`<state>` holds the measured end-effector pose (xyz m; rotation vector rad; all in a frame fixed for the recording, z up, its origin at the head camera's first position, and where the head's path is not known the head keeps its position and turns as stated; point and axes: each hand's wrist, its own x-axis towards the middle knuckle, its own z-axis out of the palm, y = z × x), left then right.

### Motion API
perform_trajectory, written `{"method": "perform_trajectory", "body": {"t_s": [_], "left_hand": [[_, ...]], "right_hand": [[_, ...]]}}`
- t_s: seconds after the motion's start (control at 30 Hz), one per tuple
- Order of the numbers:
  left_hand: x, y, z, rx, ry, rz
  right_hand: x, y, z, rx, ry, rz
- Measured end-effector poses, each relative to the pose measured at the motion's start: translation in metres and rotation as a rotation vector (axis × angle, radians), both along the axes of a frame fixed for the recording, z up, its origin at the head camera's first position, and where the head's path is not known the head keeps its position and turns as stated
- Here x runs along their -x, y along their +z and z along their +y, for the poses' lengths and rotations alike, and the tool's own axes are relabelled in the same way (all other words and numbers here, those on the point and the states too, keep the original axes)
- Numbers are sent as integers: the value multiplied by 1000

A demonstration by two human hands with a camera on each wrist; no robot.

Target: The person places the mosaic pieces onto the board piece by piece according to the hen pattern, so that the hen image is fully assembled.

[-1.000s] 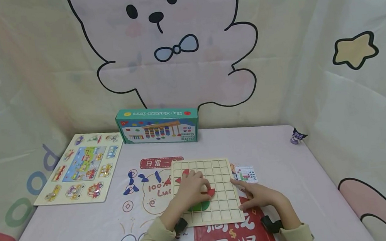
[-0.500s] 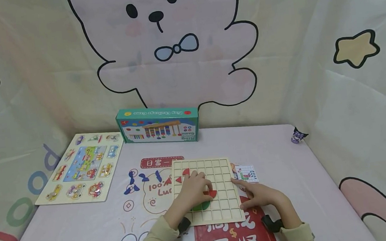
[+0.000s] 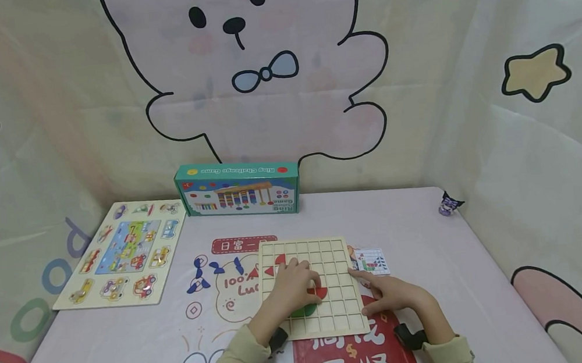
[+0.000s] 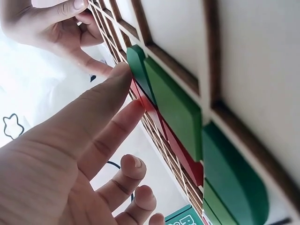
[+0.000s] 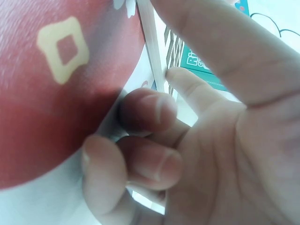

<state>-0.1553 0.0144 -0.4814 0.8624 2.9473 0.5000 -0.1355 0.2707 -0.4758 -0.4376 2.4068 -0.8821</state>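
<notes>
Left grip (image 3: 292,282) pinching a red piece (image 3: 322,292) here, light and stiff by the look of it, best taken by its edges, with the right grip (image 3: 393,292) spread against the grid board (image 3: 337,307)!

Grid board (image 3: 333,274) before the box (image 3: 239,191)

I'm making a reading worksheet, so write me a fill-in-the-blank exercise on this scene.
The index finger of the left hand touches a ____ piece.
In the head view, the right hand touches the ____ edge of the grid board.
The box reads "Ring Challenge ____".
Missing words: red; right; Game.
</notes>
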Motion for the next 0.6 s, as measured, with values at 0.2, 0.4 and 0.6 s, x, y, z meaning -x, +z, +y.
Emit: {"method": "perform_trajectory", "body": {"t_s": [0.2,0.4,0.6], "left_hand": [[-2,3,-2,6,6,5],[-2,8,-11,-23,14,20],[1,12,-23,-38,69,23]], "right_hand": [[0,0,0,1,-1,1],[0,0,0,1,-3,5],[0,1,0,-7,-1,14]]}}
